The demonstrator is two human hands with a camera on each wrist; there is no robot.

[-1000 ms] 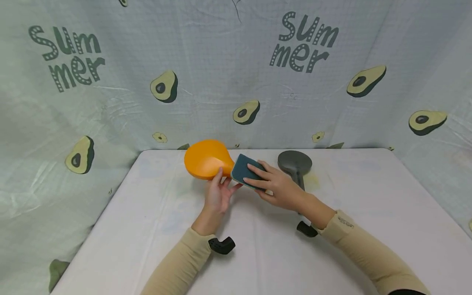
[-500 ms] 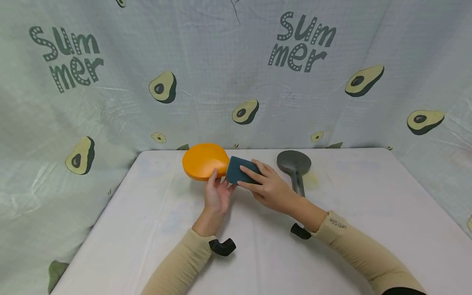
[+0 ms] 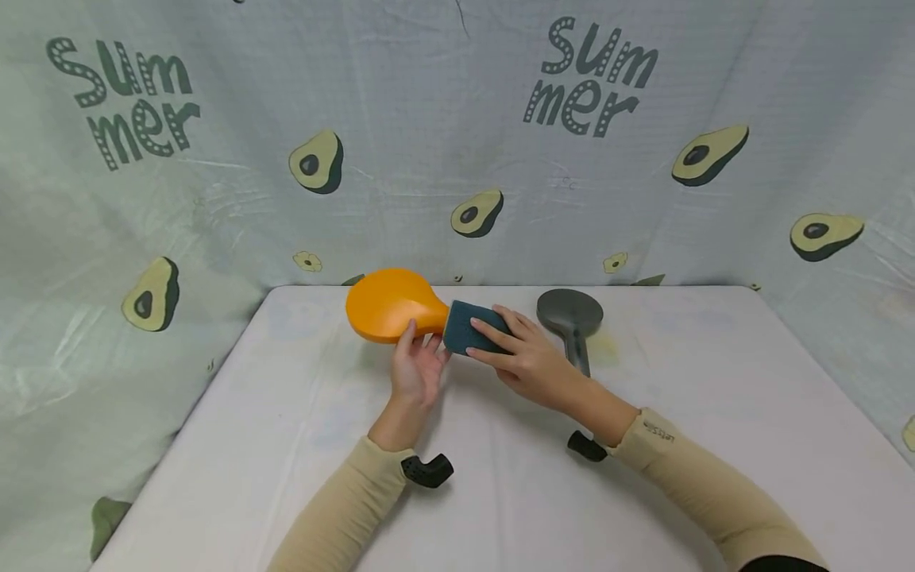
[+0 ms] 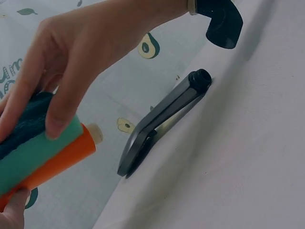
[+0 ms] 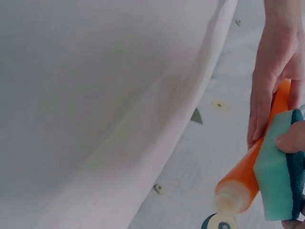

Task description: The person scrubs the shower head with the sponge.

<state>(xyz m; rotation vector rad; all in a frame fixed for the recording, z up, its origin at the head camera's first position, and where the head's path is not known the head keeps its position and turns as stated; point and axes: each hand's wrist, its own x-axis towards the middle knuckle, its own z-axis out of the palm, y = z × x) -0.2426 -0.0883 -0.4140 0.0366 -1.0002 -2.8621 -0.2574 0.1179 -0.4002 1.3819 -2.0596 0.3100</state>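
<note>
An orange shower head [image 3: 389,306] is held above the white table by my left hand [image 3: 416,373], thumb and fingers at its neck. Its round head tilts to the left and its handle runs right. My right hand [image 3: 532,361] grips a sponge [image 3: 475,326] with a dark teal scouring side and a mint foam side. In the right wrist view the sponge's foam [image 5: 274,171] lies against the orange handle [image 5: 243,171], whose pale end sticks out past it. From the left wrist, the sponge [image 4: 38,148] overlaps the handle, and a left fingertip shows below.
A dark grey shower head [image 3: 570,314] lies on the white table [image 3: 686,381], right of the sponge, its handle partly behind the right hand and forearm. In the left wrist view its threaded end [image 4: 200,78] shows. A printed curtain [image 3: 400,95] hangs behind the table.
The sponge slid left toward the shower head's neck, then back a little right along the handle. The orange shower head shifted slightly left with my left hand.
</note>
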